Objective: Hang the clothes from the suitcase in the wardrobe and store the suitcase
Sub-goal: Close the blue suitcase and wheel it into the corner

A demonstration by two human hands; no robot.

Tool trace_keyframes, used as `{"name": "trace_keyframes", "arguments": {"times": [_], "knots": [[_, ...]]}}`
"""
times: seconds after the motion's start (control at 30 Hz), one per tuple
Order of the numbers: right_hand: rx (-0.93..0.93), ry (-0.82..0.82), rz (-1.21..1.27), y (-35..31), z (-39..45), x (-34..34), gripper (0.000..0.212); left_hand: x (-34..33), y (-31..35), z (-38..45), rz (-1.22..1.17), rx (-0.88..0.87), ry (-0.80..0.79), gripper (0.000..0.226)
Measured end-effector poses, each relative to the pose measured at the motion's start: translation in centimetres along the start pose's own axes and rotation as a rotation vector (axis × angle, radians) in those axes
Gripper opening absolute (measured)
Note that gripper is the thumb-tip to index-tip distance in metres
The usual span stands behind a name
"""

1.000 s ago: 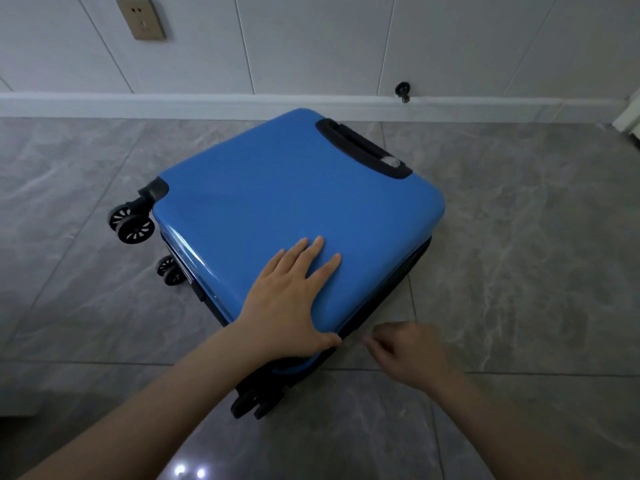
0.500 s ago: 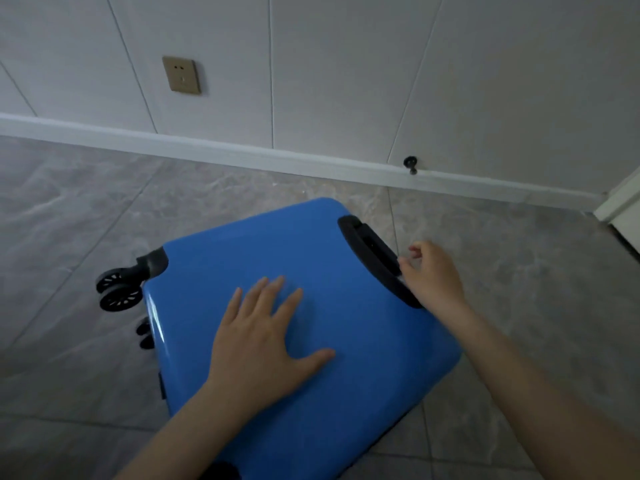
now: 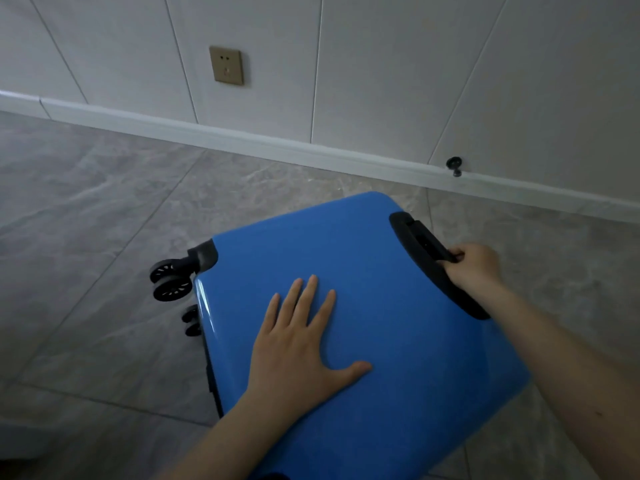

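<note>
A blue hard-shell suitcase (image 3: 408,341) lies closed on its side on the grey tiled floor, black wheels (image 3: 169,280) pointing left. My left hand (image 3: 301,344) rests flat on its top panel, fingers spread and straight. My right hand (image 3: 472,266) grips the black pull handle (image 3: 420,245) at the suitcase's right end, fingers curled round the bar. No clothes and no wardrobe are in view.
A white panelled wall with a white skirting board (image 3: 277,147) runs behind the suitcase. A brass socket plate (image 3: 227,65) sits on the wall and a black door stop (image 3: 454,165) on the skirting. Open floor tiles (image 3: 86,220) lie to the left.
My right hand rose from beside the suitcase's front edge to the black handle and closed round it. My left hand slid along the blue panel, still flat. The view tilted up.
</note>
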State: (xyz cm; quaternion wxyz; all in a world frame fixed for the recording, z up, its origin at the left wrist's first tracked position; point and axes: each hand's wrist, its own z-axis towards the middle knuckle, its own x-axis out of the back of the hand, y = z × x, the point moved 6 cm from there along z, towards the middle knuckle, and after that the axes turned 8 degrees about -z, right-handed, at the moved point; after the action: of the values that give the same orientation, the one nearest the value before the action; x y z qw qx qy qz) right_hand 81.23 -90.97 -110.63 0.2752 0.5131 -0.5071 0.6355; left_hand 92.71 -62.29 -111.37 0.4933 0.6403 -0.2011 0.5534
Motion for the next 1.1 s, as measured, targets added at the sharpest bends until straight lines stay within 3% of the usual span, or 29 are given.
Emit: {"name": "trace_keyframes", "arguments": {"times": [0.27, 0.43, 0.53, 0.6, 0.67, 0.77, 0.83, 1.0, 1.1], "knots": [[0.174, 0.223, -0.083, -6.8, 1.1, 12.9, 0.021, 2.2, 2.8, 1.8, -0.214, 0.001, 0.241, 0.095], [0.453, 0.420, -0.174, -14.7, -2.1, 20.3, 0.023, 0.9, 5.0, 2.3, -0.377, 0.057, 0.296, 0.096], [0.672, 0.497, -0.272, -18.0, -6.0, 20.7, 0.028, 0.7, 5.6, 2.5, -0.399, 0.062, 0.365, 0.096], [0.886, 0.609, -0.340, -18.1, -8.7, 19.1, 0.030, 3.2, 5.6, 3.0, -0.420, -0.008, 0.529, 0.090], [1.040, 0.725, -0.373, -16.5, -10.5, 17.2, 0.025, 8.1, 5.1, 3.4, -0.446, -0.095, 0.795, 0.079], [1.057, 0.822, -0.289, -13.8, -10.4, 16.2, 0.010, 16.2, 5.1, 4.8, -0.355, -0.233, 1.043, 0.065], [1.013, 0.865, -0.249, -12.7, -9.6, 16.3, 0.010, 19.7, 5.2, 7.4, -0.220, -0.237, 0.958, 0.061], [0.947, 0.913, -0.269, -11.2, -8.3, 16.4, 0.015, 18.4, 5.2, 14.6, -0.018, -0.137, 0.394, 0.073], [0.949, 0.902, -0.244, -11.4, -8.0, 16.4, 0.014, 17.4, 4.6, 15.4, -0.123, -0.108, 0.391, 0.062]]}}
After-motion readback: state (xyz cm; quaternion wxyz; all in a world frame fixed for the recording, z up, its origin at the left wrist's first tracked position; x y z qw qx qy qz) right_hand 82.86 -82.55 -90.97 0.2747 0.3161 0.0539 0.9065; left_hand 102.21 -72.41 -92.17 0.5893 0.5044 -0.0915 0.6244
